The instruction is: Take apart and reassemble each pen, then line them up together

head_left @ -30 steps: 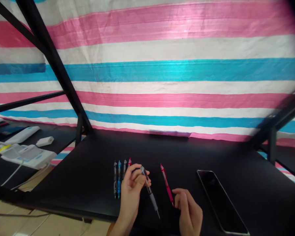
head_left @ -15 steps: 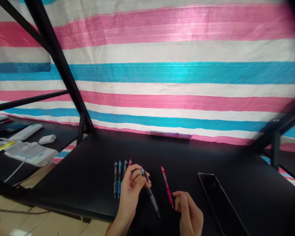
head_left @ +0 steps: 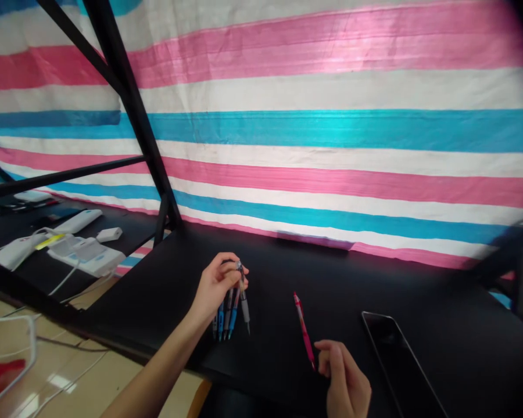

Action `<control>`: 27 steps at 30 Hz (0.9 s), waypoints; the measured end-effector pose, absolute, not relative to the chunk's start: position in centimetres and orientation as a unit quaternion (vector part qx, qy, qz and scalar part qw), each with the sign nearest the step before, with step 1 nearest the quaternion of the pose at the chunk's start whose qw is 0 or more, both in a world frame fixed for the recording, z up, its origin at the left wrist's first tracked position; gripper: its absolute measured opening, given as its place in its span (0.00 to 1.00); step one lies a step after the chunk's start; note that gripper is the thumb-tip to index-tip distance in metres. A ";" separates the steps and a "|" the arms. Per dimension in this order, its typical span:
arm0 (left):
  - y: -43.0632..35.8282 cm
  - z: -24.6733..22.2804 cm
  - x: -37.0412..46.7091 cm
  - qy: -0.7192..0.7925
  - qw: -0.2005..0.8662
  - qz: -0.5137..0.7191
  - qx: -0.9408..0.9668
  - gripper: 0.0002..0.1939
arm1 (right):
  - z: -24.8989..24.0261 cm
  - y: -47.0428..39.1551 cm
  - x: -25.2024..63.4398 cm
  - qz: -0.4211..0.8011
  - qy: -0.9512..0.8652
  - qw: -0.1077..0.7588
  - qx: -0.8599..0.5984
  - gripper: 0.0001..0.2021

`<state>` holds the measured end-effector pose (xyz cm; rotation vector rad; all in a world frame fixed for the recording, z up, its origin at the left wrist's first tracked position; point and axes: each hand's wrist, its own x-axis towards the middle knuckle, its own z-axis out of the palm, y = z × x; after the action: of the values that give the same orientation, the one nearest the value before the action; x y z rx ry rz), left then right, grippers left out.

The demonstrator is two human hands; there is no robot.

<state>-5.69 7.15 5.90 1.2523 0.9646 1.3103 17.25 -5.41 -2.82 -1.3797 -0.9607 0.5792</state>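
Pinching a grey pen [head_left: 244, 306] near its top, the left hand [head_left: 220, 280] is at the lower middle of the frame, with thumb and fingers closed on it. The pen's tip points down; I can't tell if it touches the black table [head_left: 331, 290]. Just left of it is a row of pens [head_left: 233, 318], partly hidden by that hand. A red pen [head_left: 304, 332] lies right of the middle, low down. The right hand [head_left: 345, 376] curls just beside it; I can't tell if its fingertips meet. A phone [head_left: 401, 361] lies lower right.
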 end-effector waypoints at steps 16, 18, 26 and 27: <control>10.8 2.6 -6.7 0.514 0.355 0.357 0.695 0.15 | -2.2 -5.6 16.9 0.272 -0.395 0.622 -0.619 0.23; 10.6 2.6 -6.8 0.523 0.328 0.344 0.707 0.14 | -2.6 -5.7 17.3 0.259 -0.406 0.604 -0.635 0.22; 10.1 2.2 -6.9 0.534 0.242 0.357 0.727 0.12 | -4.9 -4.7 20.0 0.110 -0.549 0.454 -0.693 0.31; 10.0 2.3 -6.8 0.532 0.236 0.364 0.728 0.12 | -5.0 -4.6 20.0 0.079 -0.569 0.442 -0.689 0.33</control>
<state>-6.81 9.95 2.26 1.9953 1.4578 0.9981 20.05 -4.63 -4.97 -1.7089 -1.4122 0.1952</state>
